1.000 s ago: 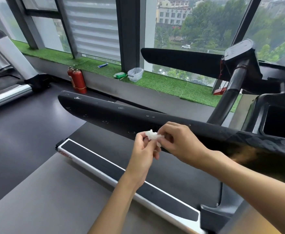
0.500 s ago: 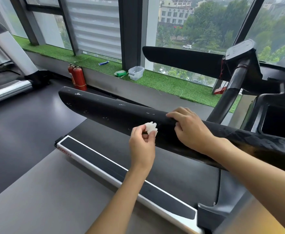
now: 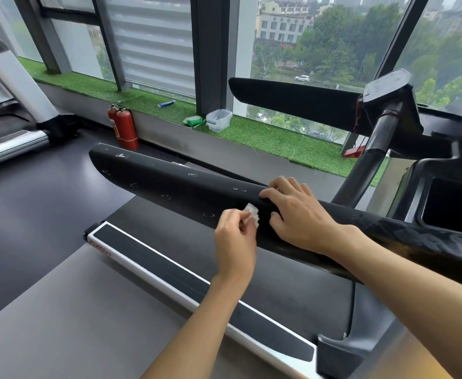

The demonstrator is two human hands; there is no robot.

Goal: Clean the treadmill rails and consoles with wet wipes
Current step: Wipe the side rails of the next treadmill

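Observation:
A long black padded treadmill rail runs from centre left to the right edge, scuffed with small white marks. My left hand pinches a small crumpled white wet wipe against the rail's near side. My right hand lies just to the right of the wipe, fingers curled over the top of the rail and thumb on its near face. The far rail and the console stand behind, at upper right.
The treadmill belt and its white side strip lie below my arms. Two red fire extinguishers stand by the wall. On the green turf sill sit a clear tub and a green packet. Another treadmill is at left.
My right hand let go of the wipe and moved onto the rail, where it stays. My left hand brought the wipe against the rail's near face.

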